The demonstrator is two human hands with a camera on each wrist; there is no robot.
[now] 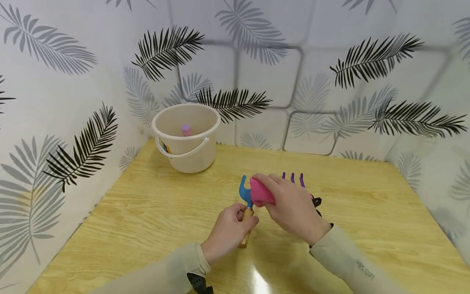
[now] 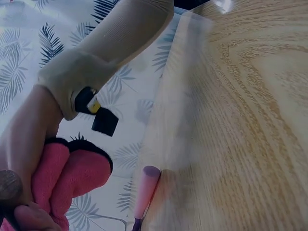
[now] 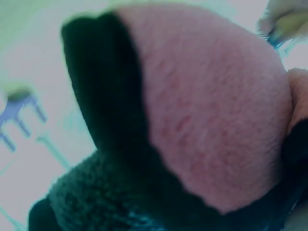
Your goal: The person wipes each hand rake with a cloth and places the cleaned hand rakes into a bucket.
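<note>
My left hand [image 1: 229, 228] grips a small claw hammer by its wooden handle [image 1: 247, 226]. The hammer's blue claw head [image 1: 245, 192] points up and away from me. In my right hand [image 1: 291, 204] is a bunched pink cloth [image 1: 261, 192], held against the right side of the hammer head and hiding part of it. Close up in the right wrist view, the cloth [image 3: 211, 106] shows a black edge. A hand rake lies behind my right hand, its purple prongs [image 1: 292, 178] showing; its pink handle [image 2: 147, 192] appears in the left wrist view.
A cream bucket [image 1: 196, 153] with a carry handle stands at the back left of the wooden table [image 1: 147, 228]. Inside it is a pink and purple item [image 1: 186, 130]. Leaf-patterned covering [image 1: 264, 77] rises behind the table.
</note>
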